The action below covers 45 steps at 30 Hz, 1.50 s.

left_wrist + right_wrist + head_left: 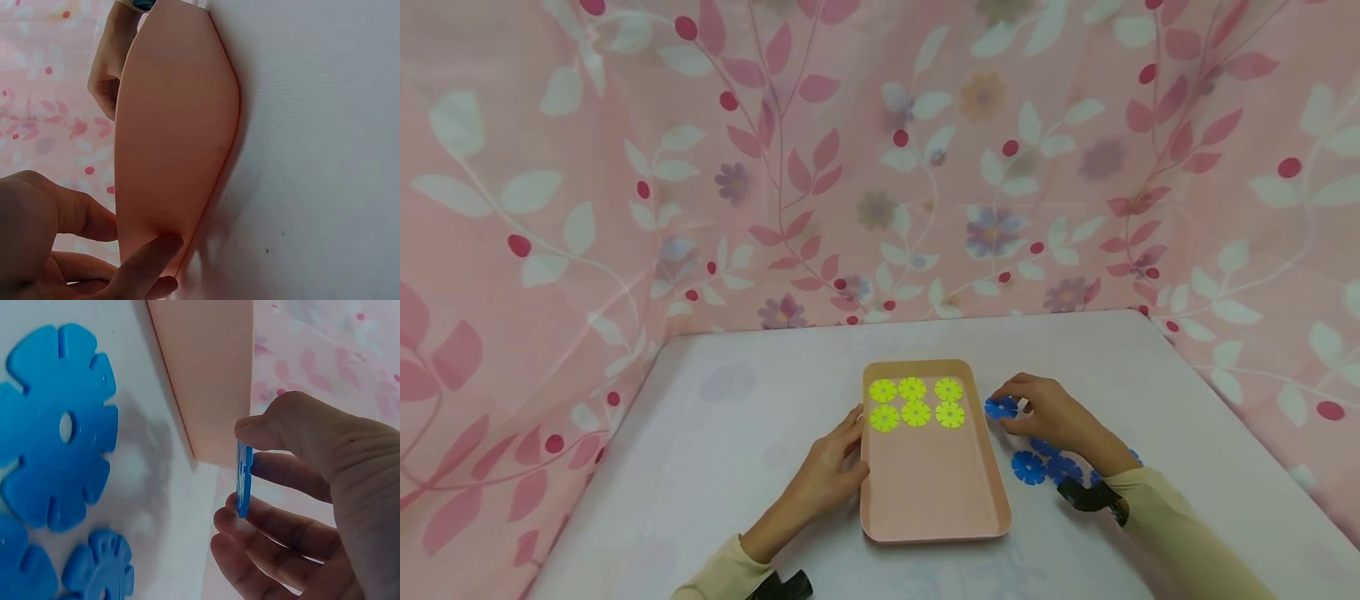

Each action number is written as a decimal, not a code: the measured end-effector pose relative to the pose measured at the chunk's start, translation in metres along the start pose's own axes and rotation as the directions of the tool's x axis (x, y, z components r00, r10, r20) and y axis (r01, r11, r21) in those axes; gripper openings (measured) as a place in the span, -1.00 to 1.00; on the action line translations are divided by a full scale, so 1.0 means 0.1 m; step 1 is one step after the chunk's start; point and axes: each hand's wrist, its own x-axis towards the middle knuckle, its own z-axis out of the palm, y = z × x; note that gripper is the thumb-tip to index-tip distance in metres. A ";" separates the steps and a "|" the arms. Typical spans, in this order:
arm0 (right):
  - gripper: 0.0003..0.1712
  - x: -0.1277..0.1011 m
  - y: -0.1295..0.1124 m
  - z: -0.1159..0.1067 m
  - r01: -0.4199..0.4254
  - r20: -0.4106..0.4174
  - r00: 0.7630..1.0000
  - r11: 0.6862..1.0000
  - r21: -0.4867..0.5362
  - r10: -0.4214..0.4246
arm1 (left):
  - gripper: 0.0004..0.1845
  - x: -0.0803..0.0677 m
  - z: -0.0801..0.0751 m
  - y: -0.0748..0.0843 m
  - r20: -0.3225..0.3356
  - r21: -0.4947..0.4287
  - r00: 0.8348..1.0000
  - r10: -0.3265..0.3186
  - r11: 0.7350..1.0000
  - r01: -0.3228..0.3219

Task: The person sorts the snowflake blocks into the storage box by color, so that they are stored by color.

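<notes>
Your right hand (pixel 1051 414) sat just off the tray's (pixel 932 492) right rim, wrist bent inward, with its grip clamped on a blue disc (pixel 1000 407). The right wrist view showed that disc (pixel 244 478) edge-on, pinched between thumb above and fingers (pixel 269 519) below, held close beside the tray's outer wall (pixel 206 369). Your forearm ran back and to the right across the surface (pixel 737 450), sleeve (pixel 1180 525) down to the wrist.

Your left hand (pixel 831 471) lay against the tray's left rim about halfway along it, fingers straight and relaxed, the grip apart and holding nothing. In the left wrist view a fingertip (pixel 156 250) touched the tray's near wall (pixel 175 125).

Six yellow discs (pixel 916 401) lay flat in two rows of three at the far end of the tray, close together. The near part of the tray floor was bare pink.

More blue discs (pixel 1037 465) lay flat on the surface just under and behind your right wrist, near the tray's right side; how many your arm hid I cannot tell. From the right wrist view, one large disc (pixel 59 428) lay beside the tray wall without touching it, and smaller-looking ones (pixel 100 569) lay nearer the frame's bottom edge.

The tray sat mid-surface, long side running away from you, well back from every edge. A pink floral cloth (pixel 880 167) hung behind and on both sides.
</notes>
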 end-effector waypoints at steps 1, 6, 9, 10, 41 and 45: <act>-0.59 0.01 -0.01 0.01 -0.001 0.010 1.000 1.000 0.002 0.001 | -0.28 0.00 0.00 0.00 0.003 -0.003 1.000 0.001 1.000 -0.001; -0.51 0.03 -0.04 0.04 -0.026 0.069 0.997 0.999 -0.030 0.028 | -0.29 0.02 0.01 -0.01 0.017 0.003 1.000 0.002 1.000 -0.002; -0.49 0.04 -0.06 0.05 -0.020 0.079 0.997 0.998 -0.054 0.024 | -0.28 0.03 0.01 -0.01 0.018 0.011 1.000 -0.004 1.000 0.004; -0.49 0.04 -0.06 0.05 -0.014 0.079 0.997 0.998 -0.057 0.018 | -0.28 0.03 0.01 -0.01 0.018 0.014 1.000 -0.007 1.000 0.006; -0.48 -0.03 -0.06 -0.04 -0.008 -0.087 0.996 0.998 -0.056 0.003 | -0.31 -0.06 0.00 -0.03 0.020 0.029 1.000 0.011 1.000 -0.011; -0.50 -0.01 -0.09 -0.06 0.049 -0.122 0.991 0.997 -0.066 -0.057 | -0.30 -0.04 0.00 -0.03 -0.010 0.026 1.000 0.019 0.999 -0.018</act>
